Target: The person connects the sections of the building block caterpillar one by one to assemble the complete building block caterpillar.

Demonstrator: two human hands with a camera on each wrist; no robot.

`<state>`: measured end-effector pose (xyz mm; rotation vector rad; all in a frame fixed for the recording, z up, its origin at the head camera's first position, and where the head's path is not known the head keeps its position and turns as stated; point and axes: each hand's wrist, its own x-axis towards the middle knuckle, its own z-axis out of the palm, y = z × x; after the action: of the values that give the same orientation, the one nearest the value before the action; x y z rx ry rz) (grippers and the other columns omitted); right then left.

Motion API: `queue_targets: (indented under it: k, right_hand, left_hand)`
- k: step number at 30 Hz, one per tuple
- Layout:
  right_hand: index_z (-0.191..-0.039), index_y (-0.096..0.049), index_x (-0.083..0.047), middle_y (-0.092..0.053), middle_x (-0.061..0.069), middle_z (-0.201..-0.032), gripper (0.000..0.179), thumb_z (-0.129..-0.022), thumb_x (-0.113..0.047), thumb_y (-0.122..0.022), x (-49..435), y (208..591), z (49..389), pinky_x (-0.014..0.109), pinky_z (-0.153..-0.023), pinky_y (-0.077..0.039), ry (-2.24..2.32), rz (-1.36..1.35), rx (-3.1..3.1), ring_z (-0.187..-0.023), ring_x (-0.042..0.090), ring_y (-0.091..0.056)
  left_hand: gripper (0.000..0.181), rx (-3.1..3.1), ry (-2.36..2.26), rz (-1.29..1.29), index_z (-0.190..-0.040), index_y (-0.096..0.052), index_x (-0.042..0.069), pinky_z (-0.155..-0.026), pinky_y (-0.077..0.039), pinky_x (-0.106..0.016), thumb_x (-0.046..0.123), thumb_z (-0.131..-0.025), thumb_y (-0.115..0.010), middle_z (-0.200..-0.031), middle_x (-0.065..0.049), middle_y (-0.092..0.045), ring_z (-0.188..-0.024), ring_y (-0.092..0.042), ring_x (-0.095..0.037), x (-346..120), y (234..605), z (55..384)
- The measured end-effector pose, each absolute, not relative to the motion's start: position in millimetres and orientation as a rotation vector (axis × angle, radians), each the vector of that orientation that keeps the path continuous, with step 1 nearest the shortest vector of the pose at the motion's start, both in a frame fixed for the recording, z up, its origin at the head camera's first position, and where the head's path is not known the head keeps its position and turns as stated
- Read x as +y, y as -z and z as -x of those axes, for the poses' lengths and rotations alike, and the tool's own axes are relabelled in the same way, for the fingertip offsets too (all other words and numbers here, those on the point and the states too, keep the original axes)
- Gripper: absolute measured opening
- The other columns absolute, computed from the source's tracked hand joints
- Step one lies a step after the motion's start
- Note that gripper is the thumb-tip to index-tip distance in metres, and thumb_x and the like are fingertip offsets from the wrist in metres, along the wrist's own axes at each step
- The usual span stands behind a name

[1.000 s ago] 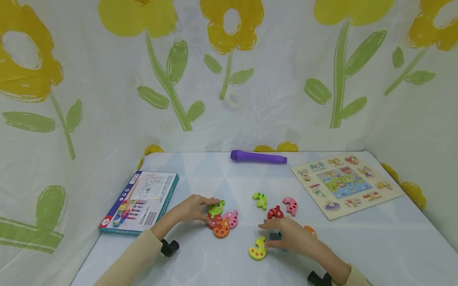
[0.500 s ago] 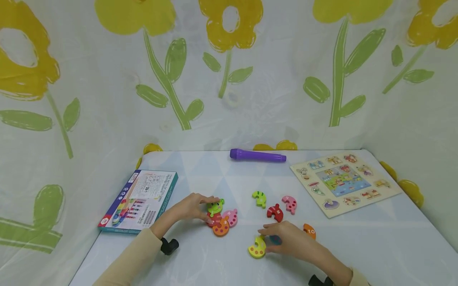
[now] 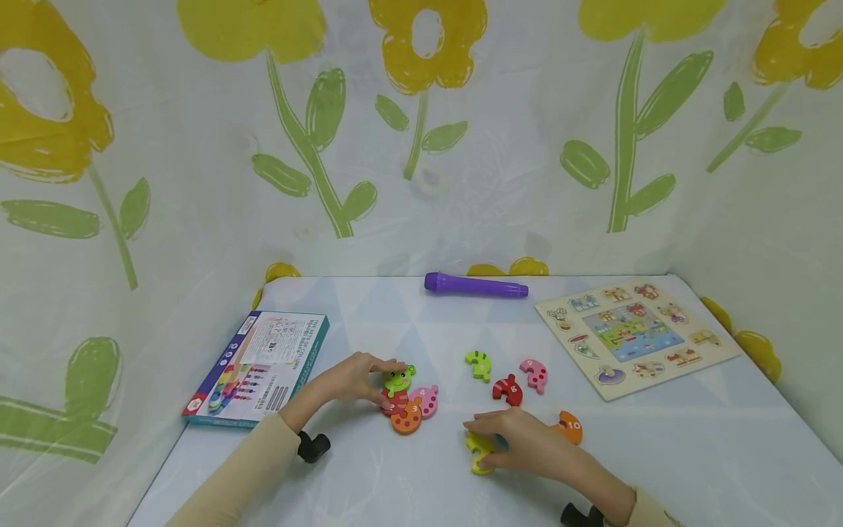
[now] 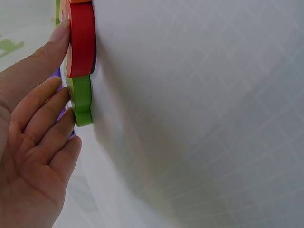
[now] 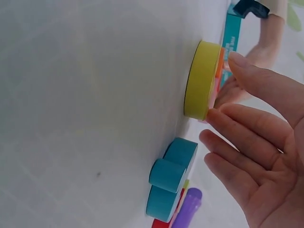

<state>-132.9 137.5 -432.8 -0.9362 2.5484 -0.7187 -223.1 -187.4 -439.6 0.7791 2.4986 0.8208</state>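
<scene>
Several caterpillar puzzle pieces lie on the table. At centre-left in the head view, a green smiling head piece (image 3: 398, 381), a red piece (image 4: 82, 40), an orange piece (image 3: 406, 418) and a pink piece (image 3: 428, 400) sit together. My left hand (image 3: 352, 378) rests over them, thumb touching the red piece, loosely bent fingers beside the green head. To the right, my right hand (image 3: 527, 445) has thumb and forefinger about a yellow spotted piece (image 5: 202, 80), which lies on the table. A teal piece (image 5: 171, 178) lies beneath that hand, mostly hidden in the head view.
Loose green (image 3: 479, 366), red (image 3: 508, 390), pink (image 3: 534, 375) and orange (image 3: 569, 427) pieces lie around my right hand. Farther back are a purple microphone-shaped stick (image 3: 476, 285) and a picture puzzle board (image 3: 579, 366). A flat printed box (image 3: 260, 366) is at left.
My right hand has shifted slightly left and closed about the yellow piece, which has turned and moved a little to the right. My left hand stays on the joined pieces.
</scene>
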Motion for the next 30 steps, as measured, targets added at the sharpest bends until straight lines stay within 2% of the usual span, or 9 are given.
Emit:
queue_targets:
  k: [12,21,26,30]
  right_hand:
    - [-0.124,-0.067,-0.015,-0.066,-0.003,-0.122,0.052,-0.078,-0.034,-0.079,141,431,135,0.036,-0.092,-0.051,0.746,0.951,2.539,-0.118,0.02,-0.058]
    - [-0.13,-0.062,-0.01,-0.063,0.003,-0.128,0.054,-0.083,-0.03,-0.077,159,420,146,0.038,-0.093,-0.051,0.813,0.896,2.592,-0.12,0.022,-0.057]
    - [-0.129,-0.062,-0.006,-0.064,0.006,-0.125,0.053,-0.083,-0.024,-0.077,167,417,160,0.04,-0.092,-0.052,0.854,0.858,2.618,-0.112,0.021,-0.06]
    - [-0.128,-0.063,-0.005,-0.065,0.007,-0.123,0.051,-0.082,-0.025,-0.078,169,416,171,0.041,-0.092,-0.051,0.822,0.884,2.656,-0.112,0.023,-0.061]
  left_hand:
    - [0.068,2.491,-0.811,-0.813,-0.136,-0.057,0.022,-0.106,-0.037,-0.05,0.021,-0.074,-0.084,-0.142,-0.01,-0.049,-0.134,-0.041,-0.031,-189,439,224]
    - [0.072,2.535,-0.787,-0.907,-0.141,-0.051,0.013,-0.109,-0.034,-0.049,0.028,-0.077,-0.082,-0.145,-0.007,-0.047,-0.137,-0.037,-0.028,-188,437,218]
    - [0.072,2.573,-0.789,-0.859,-0.141,-0.052,0.013,-0.108,-0.034,-0.049,0.03,-0.078,-0.082,-0.145,-0.008,-0.047,-0.137,-0.037,-0.029,-185,440,213]
    - [0.071,2.58,-0.8,-0.832,-0.141,-0.052,0.013,-0.108,-0.035,-0.048,0.028,-0.078,-0.082,-0.145,-0.009,-0.046,-0.138,-0.036,-0.029,-184,444,211]
